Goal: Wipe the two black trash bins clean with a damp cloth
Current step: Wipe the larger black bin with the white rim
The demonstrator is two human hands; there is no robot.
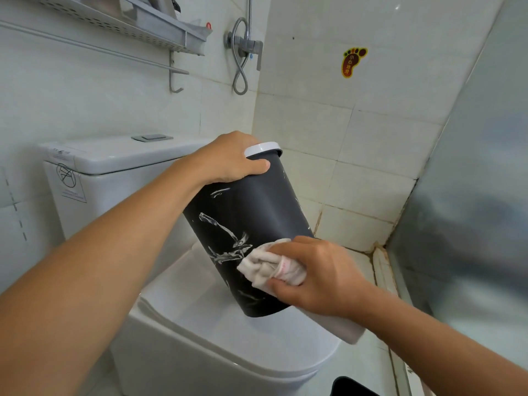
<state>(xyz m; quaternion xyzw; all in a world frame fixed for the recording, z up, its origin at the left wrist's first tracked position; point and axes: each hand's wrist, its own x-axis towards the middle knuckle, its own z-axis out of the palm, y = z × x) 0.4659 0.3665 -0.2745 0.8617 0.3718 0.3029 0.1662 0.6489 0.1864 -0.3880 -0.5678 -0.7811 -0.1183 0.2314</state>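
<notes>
A black trash bin point(251, 224) with a white rim is tilted above the closed toilet lid, its base low and near me. Wet streaks shine on its side. My left hand point(228, 161) grips the bin at its rim, thumb across the front. My right hand point(314, 275) holds a bunched white damp cloth point(271, 267) and presses it against the lower side of the bin. A second black bin point(351, 387) shows only as a dark edge at the bottom of the view.
The white toilet point(200, 324) with its tank point(114, 161) stands below and left. A metal shelf point(128, 21) and towel rail hang at upper left, and a shower valve point(245, 44) is on the wall. A frosted glass panel point(471, 195) closes the right side.
</notes>
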